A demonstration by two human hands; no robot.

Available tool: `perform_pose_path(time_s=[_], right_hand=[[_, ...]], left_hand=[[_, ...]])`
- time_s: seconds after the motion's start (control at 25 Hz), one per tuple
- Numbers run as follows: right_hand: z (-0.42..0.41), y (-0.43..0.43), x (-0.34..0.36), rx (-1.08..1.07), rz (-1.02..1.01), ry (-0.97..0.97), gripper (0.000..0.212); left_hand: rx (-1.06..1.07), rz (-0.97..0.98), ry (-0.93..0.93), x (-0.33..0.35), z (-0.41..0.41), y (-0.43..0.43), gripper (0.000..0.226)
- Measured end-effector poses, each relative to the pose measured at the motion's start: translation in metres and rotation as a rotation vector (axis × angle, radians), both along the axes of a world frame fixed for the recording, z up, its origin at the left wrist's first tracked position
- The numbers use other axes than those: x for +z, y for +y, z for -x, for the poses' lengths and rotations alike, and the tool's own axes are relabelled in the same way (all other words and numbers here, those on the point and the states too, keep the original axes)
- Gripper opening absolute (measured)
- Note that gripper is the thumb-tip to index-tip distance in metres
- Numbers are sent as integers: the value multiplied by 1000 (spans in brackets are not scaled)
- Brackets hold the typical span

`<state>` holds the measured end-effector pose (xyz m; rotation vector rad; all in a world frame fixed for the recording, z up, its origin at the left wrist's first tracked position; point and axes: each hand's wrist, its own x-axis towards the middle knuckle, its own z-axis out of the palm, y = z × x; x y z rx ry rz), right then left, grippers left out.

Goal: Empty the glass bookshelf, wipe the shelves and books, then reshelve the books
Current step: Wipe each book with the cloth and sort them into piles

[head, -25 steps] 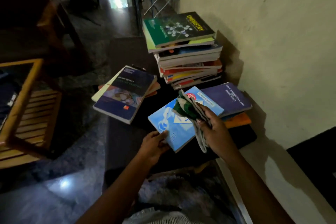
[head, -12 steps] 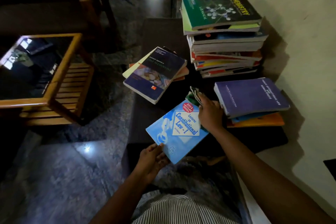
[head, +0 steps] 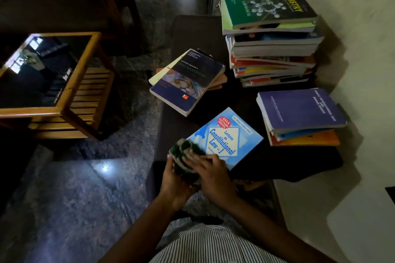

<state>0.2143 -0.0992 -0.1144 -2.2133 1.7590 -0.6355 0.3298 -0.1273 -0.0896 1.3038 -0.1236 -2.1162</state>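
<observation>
The lone head-worn wide camera looks forward and steeply down, close above the left hand [head: 174,179], right hand [head: 213,177], blue book [head: 230,134] and table [head: 235,96].

Spotted light blue Constitutional Law book [head: 232,134] face up, green-and-white cloth [head: 184,157] bunched on its near corner, plus tall book stack [head: 271,49] well behind it.
</observation>
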Motion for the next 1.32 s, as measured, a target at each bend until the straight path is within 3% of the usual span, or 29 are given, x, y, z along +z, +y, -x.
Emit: perform_pose_path(time_s=[0.12,0.2,0.32,0.52,0.64,0.76,0.88,1.0,1.16,1.24,1.32], right_hand=[[21,0,23,-101,-149,-477,54],[43,-4,44,-271,-200,-704,42],[68,-5,80,-395,-142,-834,38],[85,4,121,-555,56,-1067,35],[91,17,109,-709,25,-1226,37],[92,34,85,-847,-58,-1337,44],[85,45,62,-842,-176,-1223,44],[80,30,58,-707,-218,-1030,43],[95,-45,36,-589,4,-378,44],[101,-77,20,-642,-30,-3,52],[96,-88,9,-643,-82,191,58]], left_hand=[[-20,12,-55,4,7,1,68],[-87,137,-143,15,17,-3,41],[-171,460,-234,42,30,-10,16],[-157,1051,-354,71,56,-21,30],[-301,1535,-778,36,53,-36,50],[-659,1926,-1150,-19,26,-38,45],[-940,2030,-1302,-52,8,-20,57],[-990,2001,-1301,-47,9,-18,59],[-898,1866,-1303,-33,-4,-21,51],[-761,1811,-1292,-31,-14,-18,47],[-669,1746,-1281,-29,-24,-13,46]])
